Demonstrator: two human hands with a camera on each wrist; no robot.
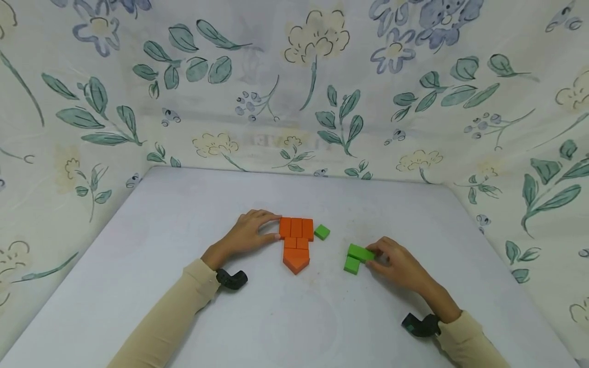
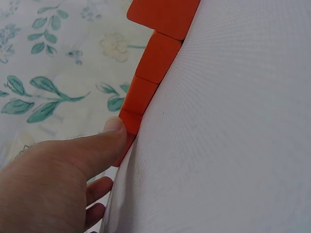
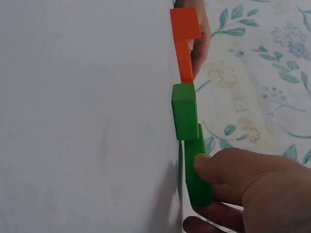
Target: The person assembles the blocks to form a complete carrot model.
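Several orange blocks [image 1: 296, 243] lie fitted together on the white table, with three upright oblongs in the top row, two small blocks below and a pointed block at the bottom. My left hand [image 1: 250, 232] pinches the leftmost oblong, its index fingertip at the upper corner and its thumb [image 2: 115, 124] at the lower one. In my right hand [image 1: 399, 263], thumb and fingers grip a long green block [image 3: 197, 172]. That block lies against a small green block [image 1: 352, 265], seen in the right wrist view in front of the long one.
Another small green block [image 1: 322, 232] sits just right of the orange top row, turned at an angle. The white tabletop [image 1: 285, 317] ends at a floral cloth [image 1: 267, 112] behind and along both sides.
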